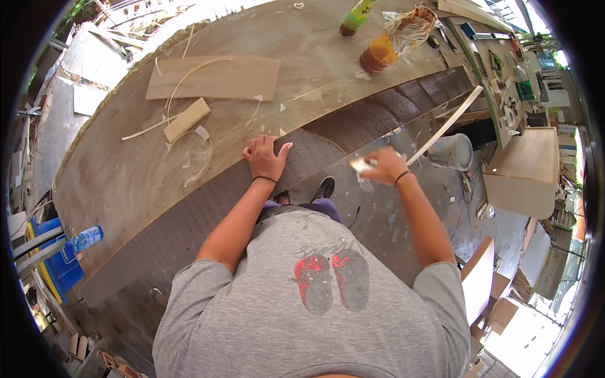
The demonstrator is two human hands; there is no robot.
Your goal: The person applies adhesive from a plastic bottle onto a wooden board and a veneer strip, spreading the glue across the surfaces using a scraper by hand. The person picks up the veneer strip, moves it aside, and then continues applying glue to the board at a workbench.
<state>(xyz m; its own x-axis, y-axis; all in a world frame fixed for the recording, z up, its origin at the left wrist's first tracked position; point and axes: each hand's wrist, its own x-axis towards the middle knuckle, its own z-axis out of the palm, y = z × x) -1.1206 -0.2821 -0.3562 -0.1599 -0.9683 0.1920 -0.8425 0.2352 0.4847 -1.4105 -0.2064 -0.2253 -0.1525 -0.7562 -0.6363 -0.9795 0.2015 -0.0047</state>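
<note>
A long dark brown board lies slantwise along the near edge of the worktable. Its right part is darker and glossy as if wet, ending in a curved border with the duller left part. My left hand rests on the board and the table beside it, thumb and fingers spread, holding nothing. In the air just off the board's near edge, my right hand pinches a small whitish wad. Motion smears it, so I cannot tell whether it is cloth or paper.
On the worktable are a light wood panel, a small wood block, curled strips, an amber jar with a plastic bag, and a green-labelled bottle. A bucket stands right; a water bottle lies left.
</note>
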